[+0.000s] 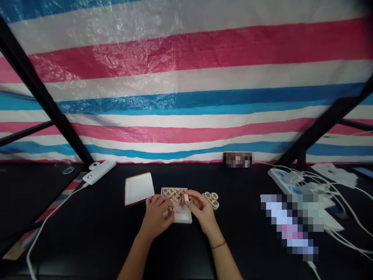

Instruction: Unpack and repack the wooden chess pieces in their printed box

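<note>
A shallow white box (183, 218) in front of me holds rows of round xiangqi pieces (171, 191) with red characters; its near part shows a pinkish print. My right hand (204, 210) pinches one xiangqi piece (186, 198) on edge over the box's right side. My left hand (159, 214) is curled over the box's left side, with a pale xiangqi piece (166, 214) between its fingers, partly hidden. Stacked xiangqi pieces with dark characters (215, 203) stand just right of my right hand, which covers some of them.
An open box lid (140, 189), white inside, lies left of the box. A white power strip (99, 172) with a cable is at the back left. At right are a tangle of white cables (335, 186), another power strip (281, 179) and a blurred long object (287, 225). Striped sheeting (180, 93) hangs behind.
</note>
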The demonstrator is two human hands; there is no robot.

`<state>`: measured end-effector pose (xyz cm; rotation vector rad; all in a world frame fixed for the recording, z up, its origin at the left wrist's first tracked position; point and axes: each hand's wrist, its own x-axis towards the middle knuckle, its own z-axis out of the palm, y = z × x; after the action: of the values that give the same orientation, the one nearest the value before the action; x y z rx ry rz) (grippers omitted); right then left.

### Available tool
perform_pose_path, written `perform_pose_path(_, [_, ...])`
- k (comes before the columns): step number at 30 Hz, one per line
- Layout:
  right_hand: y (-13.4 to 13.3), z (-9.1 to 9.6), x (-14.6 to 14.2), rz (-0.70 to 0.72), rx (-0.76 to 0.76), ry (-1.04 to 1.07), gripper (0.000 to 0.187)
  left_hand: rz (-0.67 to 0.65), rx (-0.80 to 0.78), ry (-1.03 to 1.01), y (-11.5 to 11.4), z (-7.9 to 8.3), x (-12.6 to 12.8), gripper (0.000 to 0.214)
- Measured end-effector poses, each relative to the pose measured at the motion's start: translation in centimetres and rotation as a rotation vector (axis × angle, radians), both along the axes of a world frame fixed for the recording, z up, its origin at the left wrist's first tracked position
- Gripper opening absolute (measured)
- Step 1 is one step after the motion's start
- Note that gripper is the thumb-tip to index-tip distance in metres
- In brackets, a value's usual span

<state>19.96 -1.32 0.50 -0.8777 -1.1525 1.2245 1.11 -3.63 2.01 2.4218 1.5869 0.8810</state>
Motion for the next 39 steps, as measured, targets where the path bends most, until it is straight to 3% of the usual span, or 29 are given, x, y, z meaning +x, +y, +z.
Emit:
perform_pose_path(3, [-0.3, 0.0, -0.2, -0.096, 0.097, -0.059, 0.024, 0.002, -0.037, 0.012, 0.0, 0.0, 0.0, 0.011])
perform_pose_path(6, [-0.7, 0.6, -0.4, -0.125, 0.232, -0.252, 0.012, 0.004, -0.049, 0.02, 0.0, -0.1, -0.1, 0.009])
perform_pose_path(13, [-1.3, 1.8, -1.2, -0.024, 0.468, -0.735, 0.01, 0.04, -0.024, -0.103, 0.2, -0.8, -0.3, 0.018])
perform_pose_path(22, [-1.7, 1.9, -1.7, 0.037, 0.482, -0.964, 0.011, 0.108, 0.039, -0.304, 0.9, -2.0, -0.6, 0.02])
perform_pose_path(27, [-2.1, 2.4, -1.9, -0.012, 0.509, -0.953, 0.014, 0.132, 0.036, -0.339, 0.8, -2.2, -0.5, 0.018])
perform_pose_path(32, [-2.6, 2.6, -2.2, 0.083, 0.52, -0.985, 0.025, 0.132, 0.02, -0.359, 0.7, -2.1, -0.4, 0.018])
perform_pose_path(39, [-2.7, 1.7, -2.9, 0.138, 0.479, -1.135, 0.019, 0.177, 0.035, -0.322, 0.7, -2.2, -0.5, 0.021])
